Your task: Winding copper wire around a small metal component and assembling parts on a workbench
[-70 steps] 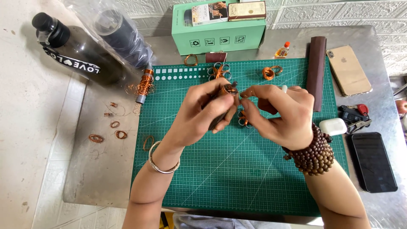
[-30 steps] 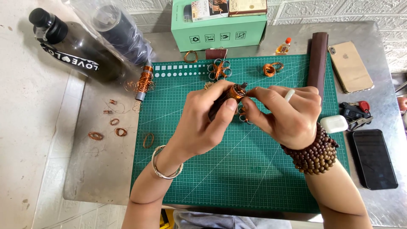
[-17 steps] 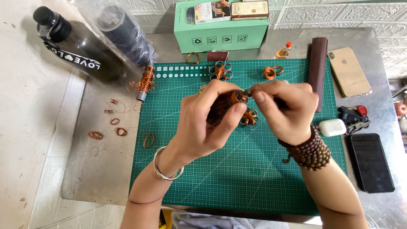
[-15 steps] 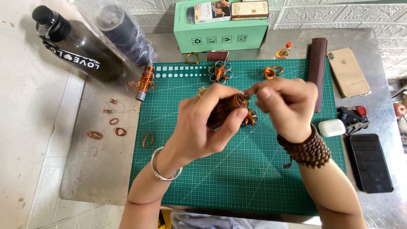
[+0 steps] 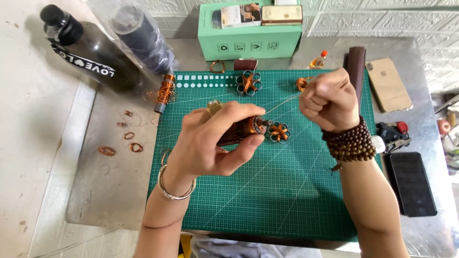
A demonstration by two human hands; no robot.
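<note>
Head view: left hand [image 5: 210, 143] wraps closed around brown wire spool [image 5: 241, 130], over green cutting mat [image 5: 267, 200] centre. Right hand [image 5: 330, 100] fisted, pinching thin copper wire [image 5: 282, 102] taut from spool, above mat's upper right. Copper flower piece [image 5: 278, 132] just beside spool.

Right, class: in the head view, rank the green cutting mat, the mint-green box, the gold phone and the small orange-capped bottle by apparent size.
1. green cutting mat
2. mint-green box
3. gold phone
4. small orange-capped bottle

A brown copper-wound spool [image 5: 239, 130] lies level, thin wire [image 5: 282, 101] stretched taut rightward.
</note>
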